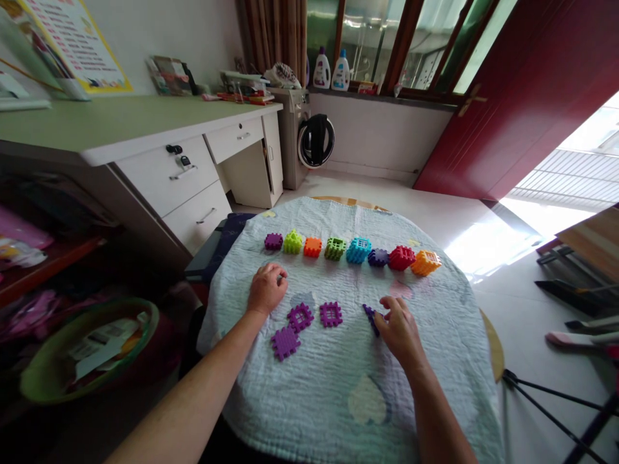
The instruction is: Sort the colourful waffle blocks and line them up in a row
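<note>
My left hand point(268, 287) rests on the cloth with its fingers curled in; whatever may be inside them is hidden. To its lower right lie three flat purple interlocking block pieces with notched edges: a solid one point(285, 342), a window-framed one point(300, 316) touching or overlapping it, and another window-framed one point(331, 314) set apart. Between thumb and fingers, my right hand point(399, 327) grips a dark purple interlocking block piece point(370, 316), tilted up on edge. Beyond both hands runs a row of assembled notched cubes, including an orange one point(313, 247), a blue one point(358, 250) and a red one point(402, 258).
A pale patterned cloth point(367, 399) covers the round table. On the left are a desk point(184, 122) with drawers and a green basket point(145, 341) of odds and ends. A washing machine point(293, 138) stands behind, and black tripod legs point(546, 396) are at right.
</note>
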`<state>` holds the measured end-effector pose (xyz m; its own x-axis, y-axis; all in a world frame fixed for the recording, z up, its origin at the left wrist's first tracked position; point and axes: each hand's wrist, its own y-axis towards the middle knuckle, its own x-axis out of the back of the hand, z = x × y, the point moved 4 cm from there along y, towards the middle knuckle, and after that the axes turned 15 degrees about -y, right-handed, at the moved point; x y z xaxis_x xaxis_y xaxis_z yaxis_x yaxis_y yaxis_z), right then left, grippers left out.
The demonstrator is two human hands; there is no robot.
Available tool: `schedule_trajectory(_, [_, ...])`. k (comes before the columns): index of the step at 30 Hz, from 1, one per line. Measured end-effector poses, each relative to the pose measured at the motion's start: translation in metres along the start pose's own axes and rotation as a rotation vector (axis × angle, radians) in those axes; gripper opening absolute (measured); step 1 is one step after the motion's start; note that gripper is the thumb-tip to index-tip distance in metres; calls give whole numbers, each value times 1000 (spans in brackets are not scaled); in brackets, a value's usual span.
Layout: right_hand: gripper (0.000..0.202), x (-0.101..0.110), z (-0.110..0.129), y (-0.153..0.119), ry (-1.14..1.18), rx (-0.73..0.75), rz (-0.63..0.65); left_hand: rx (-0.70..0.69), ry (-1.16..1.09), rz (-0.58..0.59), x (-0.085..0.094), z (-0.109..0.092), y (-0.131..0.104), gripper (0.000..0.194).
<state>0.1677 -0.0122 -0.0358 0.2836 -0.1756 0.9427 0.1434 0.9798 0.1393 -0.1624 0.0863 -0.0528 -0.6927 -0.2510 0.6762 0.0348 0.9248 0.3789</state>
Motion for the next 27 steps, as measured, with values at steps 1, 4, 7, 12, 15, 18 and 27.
schedule_trajectory(1, [23, 1, 0, 1, 16, -7, -21, 0, -1, -1, 0, 0, 0, 16])
schedule_trajectory(4, [30, 1, 0, 2, -12, 18, 28, -8, -3, -4, 1, -1, 0, 16])
schedule_trajectory(7, [26, -2, 1, -1, -78, 37, 128, -15, -6, -2, 0, -1, 0, 15])
schedule_trajectory(12, [18, -3, 2, -1, -89, 36, 130, -18, -11, -2, 0, -1, 0, 14])
schedule_trajectory(15, [20, -2, 0, 9, -20, 51, 94, -15, -15, 4, 1, -1, 0, 14])
schedule_trajectory(18, [22, 2, -4, 28, -1, 40, 7, -13, -16, 3, 1, -2, 0, 14])
schedule_trajectory(27, [30, 21, -1, 111, -95, -94, -216, -11, -25, 5, 0, 0, 0, 14])
